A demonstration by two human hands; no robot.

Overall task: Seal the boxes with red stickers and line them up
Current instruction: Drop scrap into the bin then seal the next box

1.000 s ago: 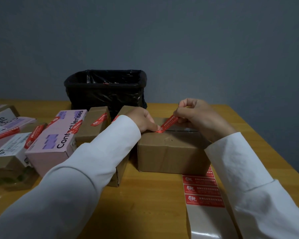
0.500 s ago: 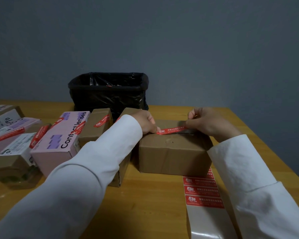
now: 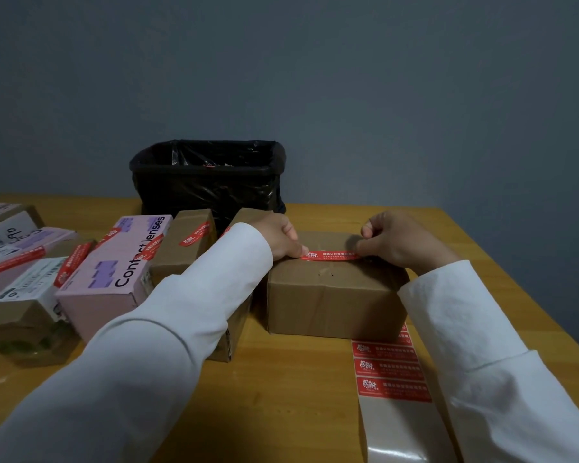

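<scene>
A brown cardboard box [image 3: 331,302] stands on the wooden table [image 3: 298,402] in front of me. A red sticker [image 3: 331,255] lies flat across its top near the front edge. My left hand [image 3: 278,238] holds the sticker's left end down with curled fingers. The sticker's right end is under the fingertips of my right hand [image 3: 401,242], also curled. A backing sheet with three more red stickers [image 3: 390,372] lies at the near right, touching the box's base.
To the left, several boxes with red stickers stand side by side: a pink "Contact lenses" box [image 3: 114,272], a small brown box [image 3: 188,248] and others at the table's left edge. A black-lined bin [image 3: 208,188] stands at the back.
The sticker, earlier raised at its right end by my right hand, has come down flat on the box top. My right hand lowered and moved right; the left hand stayed at the left end.
</scene>
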